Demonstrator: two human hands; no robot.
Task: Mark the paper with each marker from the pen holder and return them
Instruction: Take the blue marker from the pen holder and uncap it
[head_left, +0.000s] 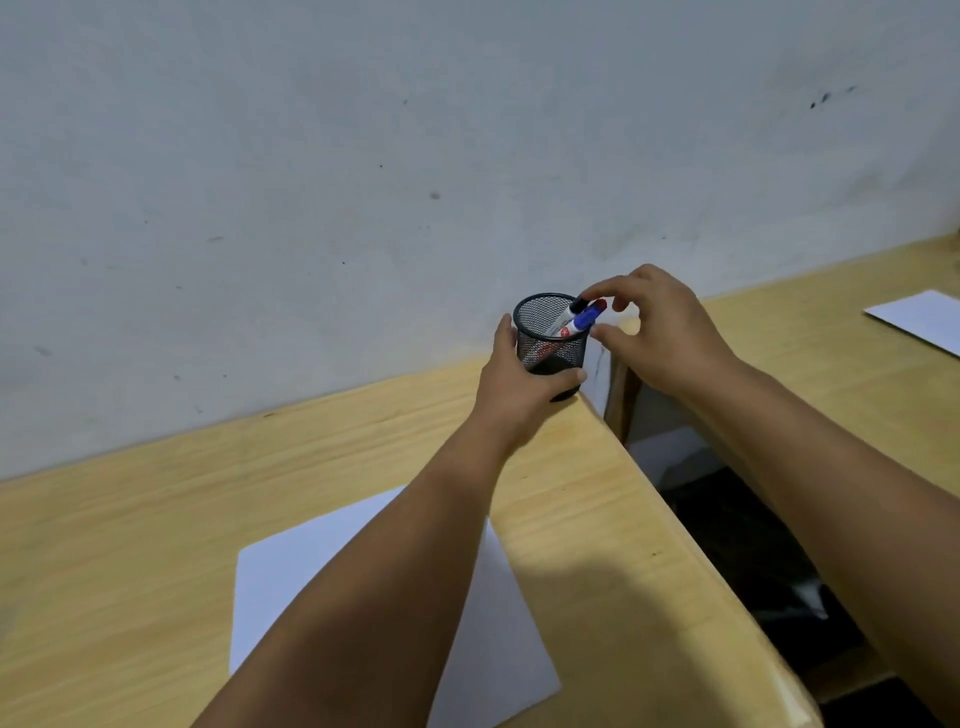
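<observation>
We work at a wooden table (156, 519), and the white paper (291, 582) lies flat on it well behind our reaching hands, partly under the left forearm; it looks thin and light, so it will likely slide unless we pin it while marking.

Our left hand (514, 389) is wrapped around the lower wall of the black mesh pen holder (545, 332), thumb on the near side and fingers round the far side, clamped on it. The holder stands at the table's far right corner, close to the edge. We judge it light and stiff, easy to tip, so holding it low steadies it well.

Our right hand (660, 332) hovers just right of the holder's rim, thumb and forefinger spread apart around the marker caps and holding nothing yet, though the forefinger tip may be brushing the black one.

Three markers lean toward that hand, caps above the rim: the black marker (577, 305), the red marker (600, 304) and the blue marker (587, 317). They look rigid, light and smooth; we would pinch one just below its cap and draw it along its lean.
</observation>
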